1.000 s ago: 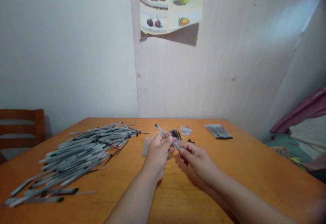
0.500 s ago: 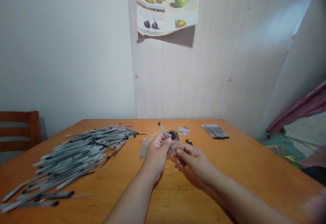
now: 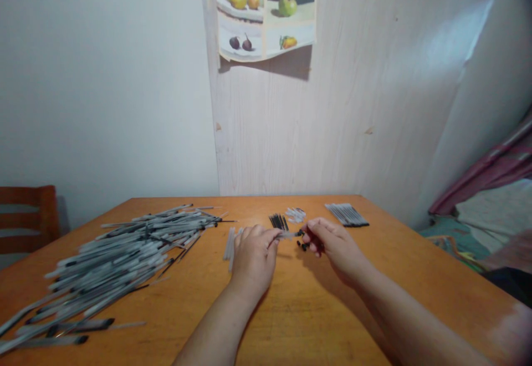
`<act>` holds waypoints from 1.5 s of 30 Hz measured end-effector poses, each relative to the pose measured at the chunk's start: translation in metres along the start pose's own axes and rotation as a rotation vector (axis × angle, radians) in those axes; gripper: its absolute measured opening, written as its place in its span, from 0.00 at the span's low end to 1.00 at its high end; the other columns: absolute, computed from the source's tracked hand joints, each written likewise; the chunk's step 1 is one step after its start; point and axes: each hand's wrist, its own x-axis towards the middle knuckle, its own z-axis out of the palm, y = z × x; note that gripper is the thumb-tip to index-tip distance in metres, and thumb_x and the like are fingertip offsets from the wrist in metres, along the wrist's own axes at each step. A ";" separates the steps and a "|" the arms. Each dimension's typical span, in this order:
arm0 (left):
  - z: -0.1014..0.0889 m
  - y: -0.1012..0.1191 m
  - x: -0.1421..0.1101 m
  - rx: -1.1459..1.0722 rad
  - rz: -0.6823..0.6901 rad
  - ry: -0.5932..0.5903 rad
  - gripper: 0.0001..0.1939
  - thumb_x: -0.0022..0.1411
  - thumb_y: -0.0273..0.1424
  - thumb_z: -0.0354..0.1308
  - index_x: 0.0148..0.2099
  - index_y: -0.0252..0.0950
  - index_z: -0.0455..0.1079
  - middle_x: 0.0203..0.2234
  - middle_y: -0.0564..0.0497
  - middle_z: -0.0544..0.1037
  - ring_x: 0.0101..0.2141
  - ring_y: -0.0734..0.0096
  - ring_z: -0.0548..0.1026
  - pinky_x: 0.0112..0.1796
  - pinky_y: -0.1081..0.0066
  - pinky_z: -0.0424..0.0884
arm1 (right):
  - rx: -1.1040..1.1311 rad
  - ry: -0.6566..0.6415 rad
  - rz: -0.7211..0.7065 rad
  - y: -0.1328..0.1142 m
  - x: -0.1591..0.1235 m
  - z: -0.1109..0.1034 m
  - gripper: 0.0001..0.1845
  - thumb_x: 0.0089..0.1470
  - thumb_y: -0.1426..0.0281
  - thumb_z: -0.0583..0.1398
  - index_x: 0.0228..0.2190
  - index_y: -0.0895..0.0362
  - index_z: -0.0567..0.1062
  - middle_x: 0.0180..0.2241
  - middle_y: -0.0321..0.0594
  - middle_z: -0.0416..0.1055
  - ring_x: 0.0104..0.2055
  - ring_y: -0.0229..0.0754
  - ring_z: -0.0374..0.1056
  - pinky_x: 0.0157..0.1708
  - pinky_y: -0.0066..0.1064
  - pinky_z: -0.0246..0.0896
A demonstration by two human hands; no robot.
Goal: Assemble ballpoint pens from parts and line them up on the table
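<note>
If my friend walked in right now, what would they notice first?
Probably the big messy pile of pens on the left of the table. Next, the colourful fruit pictures on the wall above. Then, in the middle, the left hand pinching a clear pen, with the right hand at its black end.

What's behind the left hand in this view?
Several translucent tubes lie on the table, partly showing beside the left hand. The hand covers the rest, so their exact number can't be told.

From your head, the camera faces forward and down over the table point(image 3: 286, 327), wall point(image 3: 266, 133) across the frame's upper half.
</note>
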 end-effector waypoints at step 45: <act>0.000 0.000 -0.002 0.413 0.127 0.241 0.17 0.63 0.33 0.55 0.54 0.40 0.73 0.57 0.41 0.69 0.60 0.48 0.61 0.56 0.48 0.58 | -0.628 0.836 0.009 0.049 0.073 -0.135 0.16 0.48 0.59 0.58 0.27 0.59 0.77 0.25 0.39 0.74 0.27 0.40 0.65 0.24 0.28 0.52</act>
